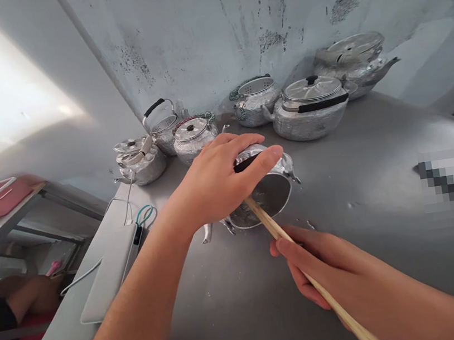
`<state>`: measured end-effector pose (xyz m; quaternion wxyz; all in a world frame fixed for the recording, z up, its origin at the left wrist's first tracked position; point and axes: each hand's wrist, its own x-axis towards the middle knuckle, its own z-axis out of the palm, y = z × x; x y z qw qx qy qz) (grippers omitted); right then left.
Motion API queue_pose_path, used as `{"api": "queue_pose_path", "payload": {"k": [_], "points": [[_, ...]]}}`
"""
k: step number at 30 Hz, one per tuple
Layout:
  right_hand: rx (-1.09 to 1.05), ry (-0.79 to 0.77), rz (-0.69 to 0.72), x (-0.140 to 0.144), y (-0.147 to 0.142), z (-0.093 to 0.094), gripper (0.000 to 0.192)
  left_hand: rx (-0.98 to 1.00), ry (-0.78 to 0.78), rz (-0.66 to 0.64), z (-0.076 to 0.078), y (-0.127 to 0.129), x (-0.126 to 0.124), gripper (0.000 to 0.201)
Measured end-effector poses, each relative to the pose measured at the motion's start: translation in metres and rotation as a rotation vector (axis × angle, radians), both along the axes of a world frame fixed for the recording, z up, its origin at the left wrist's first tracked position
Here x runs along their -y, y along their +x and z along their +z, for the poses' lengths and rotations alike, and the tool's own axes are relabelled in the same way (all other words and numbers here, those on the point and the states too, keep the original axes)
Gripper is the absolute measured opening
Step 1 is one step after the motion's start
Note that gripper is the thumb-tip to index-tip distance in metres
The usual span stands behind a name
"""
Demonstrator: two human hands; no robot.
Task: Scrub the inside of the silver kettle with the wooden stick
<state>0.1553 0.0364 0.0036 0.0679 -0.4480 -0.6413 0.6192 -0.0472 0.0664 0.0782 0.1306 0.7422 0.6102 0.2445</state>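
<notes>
left hand (220, 185): grip clamped over the top of a small kettle (266, 190) that's tipped on its side, fingers wrapped across the black handle and pinning it to the counter (381, 182)
right hand (320, 261): grip closed around a wooden stick (305, 274), whose far end pokes into the kettle's open mouth, just under the left fingers
where it's at: looks mid-job to me, the stick is in the opening and the lid is off; can't tell how much of the inside is done since the hand covers most of it
kettle stuff: thin dimpled aluminium, round squat body, dark dull inside, little spout sticking out on the far side of the grip
stick: pale bare wood, straight, round, runs back past the right wrist and out of frame
finished-looking ones: six lidded kettles (309, 108) lined up beyond the left grip along the stained wall (231, 17), same hammered shiny metal, some with black handles, some with braided ones
counter: smooth grey metal sheet, a few flecks near the kettle
left of the grip: white slab with cables (108, 260) on the counter edge
</notes>
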Motion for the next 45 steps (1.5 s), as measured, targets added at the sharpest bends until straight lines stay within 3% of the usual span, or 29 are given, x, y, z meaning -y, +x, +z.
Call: {"api": "queue_pose_path", "payload": {"k": [9,22,45], "points": [[-0.001,-0.054,-0.001,-0.0022,-0.0020,0.0070,0.049,-0.009,0.004,-0.004,0.0005,0.0007,0.0001,0.050],[-0.036,0.031,0.006,-0.0042,0.0013,0.0048,0.050,-0.009,-0.005,-0.001,0.0008,0.0003,-0.0003,0.050],[-0.025,0.028,0.026,-0.0007,-0.0002,0.0043,0.048,-0.012,-0.001,-0.007,0.0003,-0.0002,-0.0004,0.050]]}}
